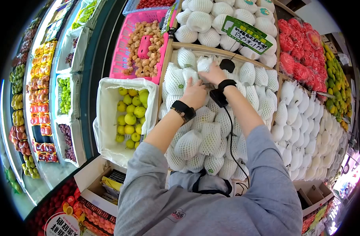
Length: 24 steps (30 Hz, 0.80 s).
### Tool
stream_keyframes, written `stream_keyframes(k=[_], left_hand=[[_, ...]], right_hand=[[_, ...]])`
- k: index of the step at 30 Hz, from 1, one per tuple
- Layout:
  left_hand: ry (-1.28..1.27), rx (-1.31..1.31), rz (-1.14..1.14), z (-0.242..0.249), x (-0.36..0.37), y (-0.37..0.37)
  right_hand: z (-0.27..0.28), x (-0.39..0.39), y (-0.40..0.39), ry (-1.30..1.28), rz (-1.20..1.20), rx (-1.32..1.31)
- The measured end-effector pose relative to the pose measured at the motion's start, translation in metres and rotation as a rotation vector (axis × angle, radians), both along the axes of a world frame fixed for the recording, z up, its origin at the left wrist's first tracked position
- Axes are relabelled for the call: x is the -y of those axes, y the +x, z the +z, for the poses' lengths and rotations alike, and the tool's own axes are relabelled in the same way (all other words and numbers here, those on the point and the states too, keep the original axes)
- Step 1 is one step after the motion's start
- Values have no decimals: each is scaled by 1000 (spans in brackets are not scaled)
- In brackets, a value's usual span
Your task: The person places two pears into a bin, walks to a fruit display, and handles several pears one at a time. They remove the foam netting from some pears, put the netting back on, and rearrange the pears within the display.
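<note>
A foam-wrapped fruit (204, 63) sits in the curled fingers of the right hand (215, 75), ahead and rightward of the half-open left hand (195, 95), whose hold I cannot tell.

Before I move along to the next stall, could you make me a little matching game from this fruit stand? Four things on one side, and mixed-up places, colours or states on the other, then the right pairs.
Things:
1. Basket of brown fruit
2. Price sign
3. Small round yellow-green fruit
4. The person's right hand

Matches:
A. In the white-lined box
B. Touching a white-wrapped fruit
C. Pink
D. Green, with writing on it

Right pairs: 1-C, 2-D, 3-A, 4-B
</note>
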<state>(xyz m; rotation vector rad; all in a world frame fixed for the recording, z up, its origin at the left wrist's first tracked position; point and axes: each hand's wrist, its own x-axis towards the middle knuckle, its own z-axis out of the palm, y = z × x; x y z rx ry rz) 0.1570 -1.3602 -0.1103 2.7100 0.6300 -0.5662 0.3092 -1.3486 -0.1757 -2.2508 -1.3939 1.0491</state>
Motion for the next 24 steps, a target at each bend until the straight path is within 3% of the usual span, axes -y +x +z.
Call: stream_keyframes(k=[4,11,14,18,19,21,22,24], left_hand=[[-126,176,72,0,-9,-11],[-203,268,153,8,-16,-12],[-238,325,104,-1,-20,-15],[-603,311,297,-17,-56,0],[-664,228,355,-2,-66,9],[-442,304,311,-18,-75,22],[-334,339,289,-29,-77,26],[-303,186,271,-41,-74,34]], right_hand=[[4,-4,-7,-145,107,47],[-6,-9,-17,-316,80,188],[8,-9,-8,-389,249,70],[-72,-4,9,-263,430,161],[-76,-8,20,-269,415,3],[-78,-16,36,-275,377,-315],[-3,-8,39,-343,224,-265],[2,0,56,-168,69,-309]])
